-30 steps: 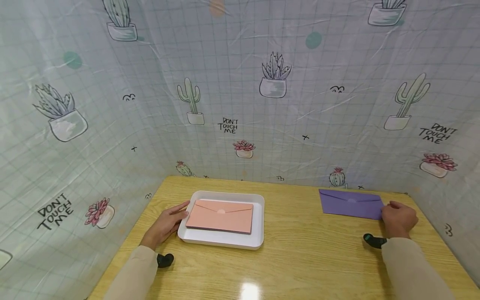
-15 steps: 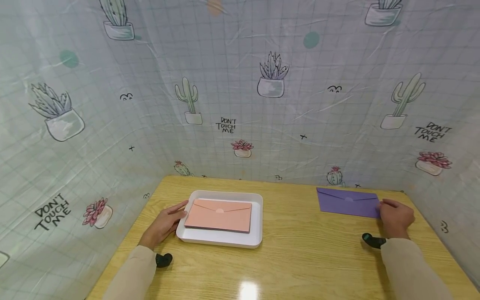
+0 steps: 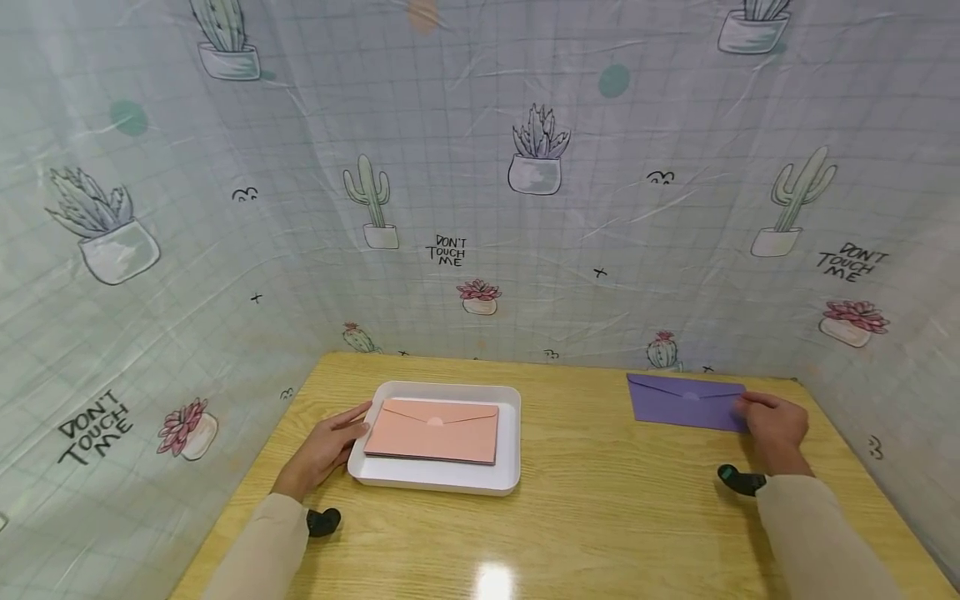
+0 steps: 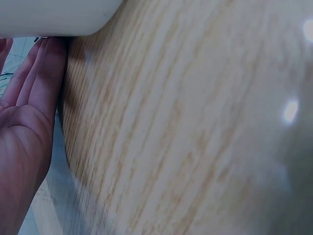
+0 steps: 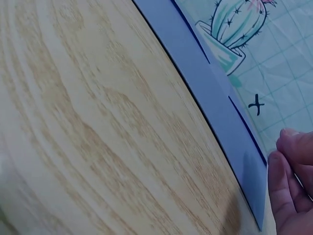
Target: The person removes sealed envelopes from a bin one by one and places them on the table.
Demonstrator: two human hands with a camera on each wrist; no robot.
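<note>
The relation I care about is on my right: the purple envelope (image 3: 678,402) lies on the surface (image 3: 600,475) just to the left of the right hand (image 3: 777,421), flap side up, close to the surface's back edge. Its long axis runs side to side, roughly along that back edge, so what it offers me is its short right-hand end, with the rest of its length stretching away from the grip toward the left. The right hand is clearly the nearer one; the left hand (image 3: 318,454) is well apart, on the far side of the white tray (image 3: 509,454).

On the right, the grip is narrow: fingers curled, thumb and forefinger close together. From the head view I see the tips, slightly blurred, overlapping the envelope's right end; the right wrist view puts the fingertips (image 5: 277,169) right at that end. Whether the envelope is actually pinched or merely touched, I cannot tell from here.

On the left, the grip holds nothing closed in it. Its fingers reach out fairly straight and touch the tray's left wall, and I judge that contact enough to steady the tray. Inside lies a salmon envelope (image 3: 435,442), also flap up and long side to side, with a darker edge showing beneath it; I cannot count what is under there
</note>
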